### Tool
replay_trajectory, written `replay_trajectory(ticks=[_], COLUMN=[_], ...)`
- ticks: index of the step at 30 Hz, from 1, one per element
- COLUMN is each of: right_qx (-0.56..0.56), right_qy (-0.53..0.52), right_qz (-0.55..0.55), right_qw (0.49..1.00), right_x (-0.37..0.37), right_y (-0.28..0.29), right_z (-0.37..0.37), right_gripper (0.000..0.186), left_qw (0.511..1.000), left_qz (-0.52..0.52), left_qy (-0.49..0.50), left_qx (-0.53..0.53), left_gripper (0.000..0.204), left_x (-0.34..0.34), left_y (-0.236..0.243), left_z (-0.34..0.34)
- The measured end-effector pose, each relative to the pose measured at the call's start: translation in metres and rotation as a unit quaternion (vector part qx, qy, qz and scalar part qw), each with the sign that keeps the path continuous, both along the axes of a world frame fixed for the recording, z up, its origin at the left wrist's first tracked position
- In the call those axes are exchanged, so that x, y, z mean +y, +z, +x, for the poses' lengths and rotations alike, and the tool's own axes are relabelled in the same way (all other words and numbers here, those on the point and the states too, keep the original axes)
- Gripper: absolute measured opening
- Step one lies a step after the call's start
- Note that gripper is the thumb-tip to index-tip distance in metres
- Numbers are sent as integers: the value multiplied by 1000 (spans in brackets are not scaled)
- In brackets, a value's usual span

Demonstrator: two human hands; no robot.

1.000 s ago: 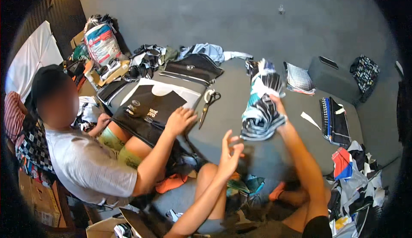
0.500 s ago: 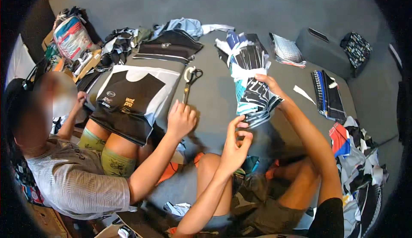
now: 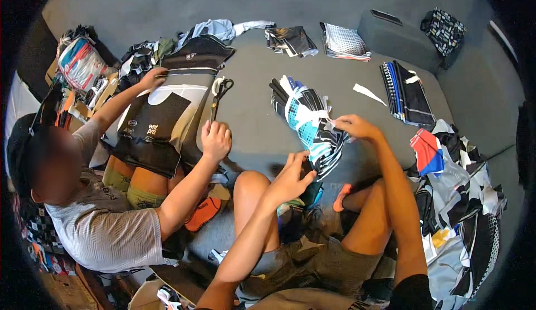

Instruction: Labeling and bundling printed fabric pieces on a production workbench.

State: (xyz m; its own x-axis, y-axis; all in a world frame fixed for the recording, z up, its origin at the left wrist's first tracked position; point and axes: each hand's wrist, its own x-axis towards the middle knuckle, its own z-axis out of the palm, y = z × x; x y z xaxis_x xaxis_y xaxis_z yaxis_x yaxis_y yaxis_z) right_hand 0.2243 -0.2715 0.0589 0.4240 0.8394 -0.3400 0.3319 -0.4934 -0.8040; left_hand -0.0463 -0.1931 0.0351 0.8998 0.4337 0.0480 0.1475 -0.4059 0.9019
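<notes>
A bundle of striped, black, white and teal fabric pieces (image 3: 304, 114), wrapped around by a white strip, lies diagonally over the grey couch seat, its lower end at the front edge. My right hand (image 3: 360, 128) grips the bundle at its right side, thumb and fingers close together by the strip. My left hand (image 3: 290, 179) touches the bundle's lower left with its fingertips, fingers apart and slightly bent. Left of the bundle lie black-and-white scissors (image 3: 218, 102); to its right are a white scrap (image 3: 368, 92) and a folded stack of black and blue pieces (image 3: 410, 98).
At left a co-worker (image 3: 106, 226) has both hands on or beside black-and-white fabric panels (image 3: 156, 114). Fabric stacks (image 3: 290, 41) (image 3: 343, 42) and a phone (image 3: 385, 17) are at the back, a scrap pile (image 3: 446, 198) at right, cardboard boxes (image 3: 162, 290) below.
The bundle has tilted and come down leftward, showing a dark stack behind it; my left hand stayed at its lower end. The co-worker's farther hand has reached up toward the back.
</notes>
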Motion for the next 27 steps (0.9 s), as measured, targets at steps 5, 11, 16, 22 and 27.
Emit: replay_trajectory(ticks=[5, 11, 16, 22, 27], right_qx=[58, 24, 43, 32, 64], right_qy=[-7, -51, -58, -53, -44], right_qz=[-7, 50, 9, -11, -11], right_qw=[998, 997, 997, 998, 997], right_x=[-32, -83, -87, -83, -89], right_y=[-10, -38, -46, -42, -37], right_z=[23, 55, 67, 64, 57], right_gripper=[26, 14, 13, 17, 17], left_qw=[999, 840, 616, 542, 517], left_qz=[-37, -380, -413, -435, -451], left_qy=[1, -216, -383, -401, -403], left_qx=[21, -322, -551, -597, -605], left_gripper=[42, 36, 36, 39, 43], left_x=[-5, -33, -126, -172, -194], left_y=[3, 75, 143, 173, 178], left_z=[7, 5, -18, -23, -26])
